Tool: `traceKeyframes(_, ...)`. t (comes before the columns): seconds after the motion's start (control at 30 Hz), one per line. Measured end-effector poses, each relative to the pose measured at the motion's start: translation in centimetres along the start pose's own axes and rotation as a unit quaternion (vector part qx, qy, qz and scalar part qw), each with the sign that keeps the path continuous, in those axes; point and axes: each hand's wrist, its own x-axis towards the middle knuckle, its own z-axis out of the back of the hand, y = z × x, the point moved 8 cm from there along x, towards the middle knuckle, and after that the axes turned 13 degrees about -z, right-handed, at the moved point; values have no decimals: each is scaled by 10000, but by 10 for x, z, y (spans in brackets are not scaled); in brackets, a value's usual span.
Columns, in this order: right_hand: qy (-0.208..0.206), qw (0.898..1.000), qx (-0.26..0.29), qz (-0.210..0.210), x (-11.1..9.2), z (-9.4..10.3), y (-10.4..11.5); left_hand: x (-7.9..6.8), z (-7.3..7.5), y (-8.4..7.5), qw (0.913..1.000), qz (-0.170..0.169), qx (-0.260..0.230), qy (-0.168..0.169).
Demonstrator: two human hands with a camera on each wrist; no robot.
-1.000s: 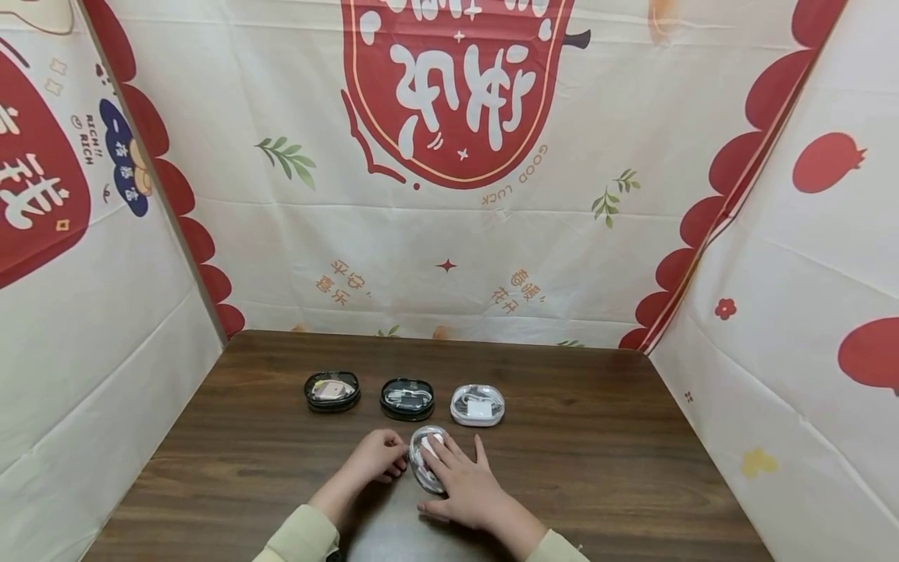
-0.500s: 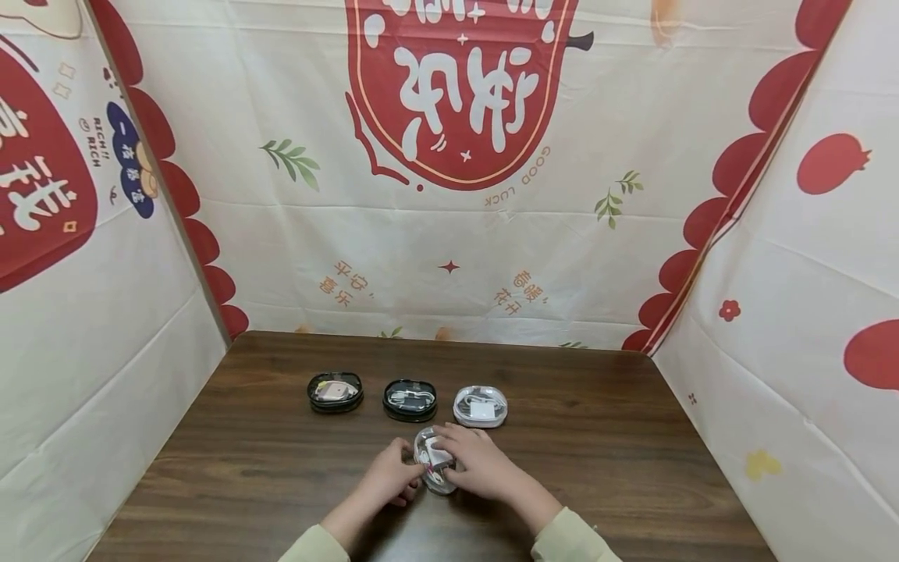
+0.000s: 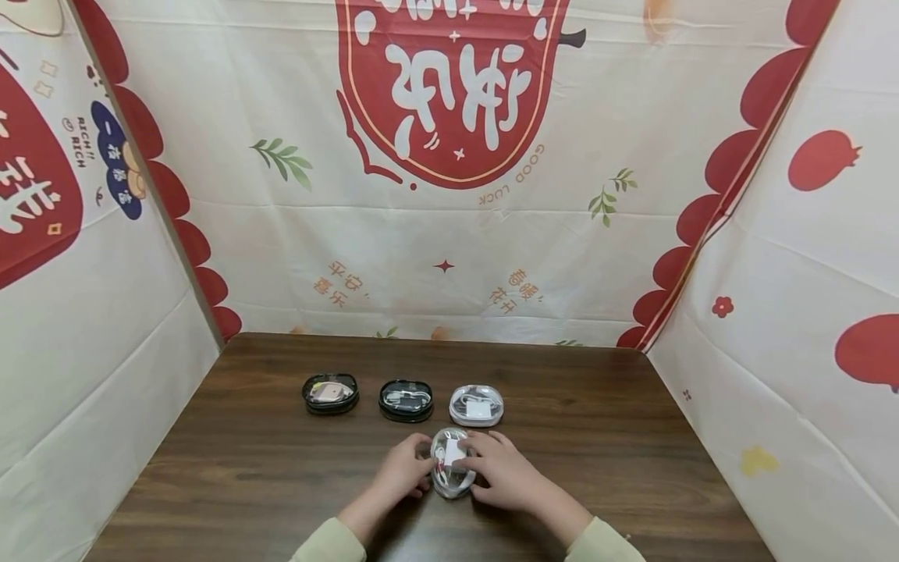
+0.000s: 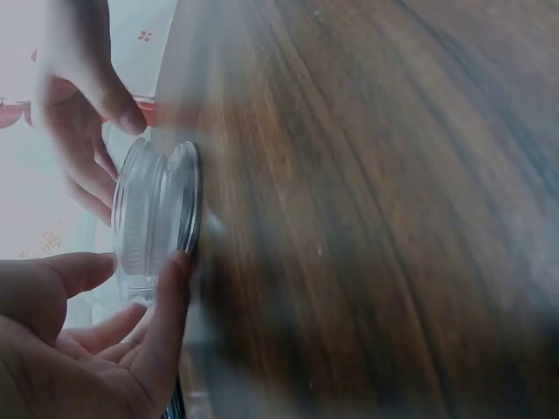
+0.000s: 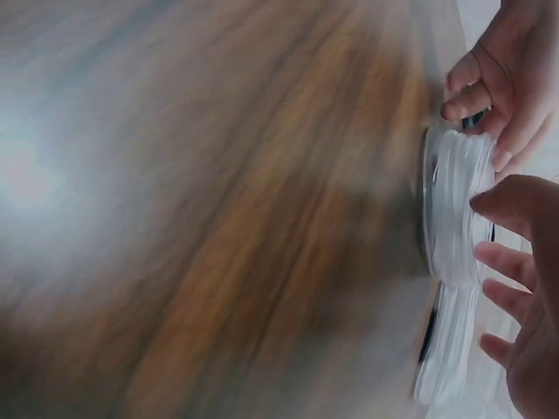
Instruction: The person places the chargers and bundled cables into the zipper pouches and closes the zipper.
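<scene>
A clear oval case [image 3: 452, 485] with a pale rim lies near the table's middle, its long side pointing away from me. Through its lid show a white charger block and cable, with a small pink-red bit. My left hand [image 3: 402, 472] grips its left edge; in the left wrist view the thumb [image 4: 87, 271] is at the lid and a finger reaches the lower rim. My right hand [image 3: 509, 474] holds its right side, fingers bent over the lid and thumb at the near right edge. The right wrist view shows those fingers [image 5: 507, 257] curved along the case [image 5: 454, 209].
Beyond the hands stands a row of similar cases: a black-rimmed one [image 3: 330, 393] with a pinkish charger, a black-rimmed one [image 3: 406, 400] with a dark charger, and a white-rimmed one [image 3: 477, 406]. Printed cloth walls [image 3: 421, 234] enclose the brown wooden table [image 3: 597, 453].
The clear case has shifted right and turned straighter. My left hand came from beside it to grip its edge; my right hand drew from lying flat over it to holding its right side.
</scene>
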Motion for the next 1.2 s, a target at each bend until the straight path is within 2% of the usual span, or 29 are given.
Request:
traceKeyframes(0.23,-501,9979,-208,357,-20,7,-8,9,-17,-10,9993,-253,115,268)
traceKeyframes(0.43,-468,9977,-167,457,-37,5,-17,20,-33,-19,9973,-495,331,426)
traceKeyframes(0.67,-424,9990,-127,-60,-53,7,-32,29,-47,-30,9930,-775,739,497)
traceKeyframes(0.83,-528,9970,-153,-549,-59,10,-46,35,-48,-41,9870,-912,1220,516)
traceKeyframes(0.97,-719,9925,-257,-959,-65,13,-60,38,-47,-50,9743,-1097,1909,472)
traceKeyframes(1.1,-752,9849,-430,-1501,-69,14,-77,40,-46,-55,9524,-1209,2775,365)
traceKeyframes(1.2,-686,9770,-513,-1955,-69,14,-90,42,-44,-59,9326,-1264,3369,294)
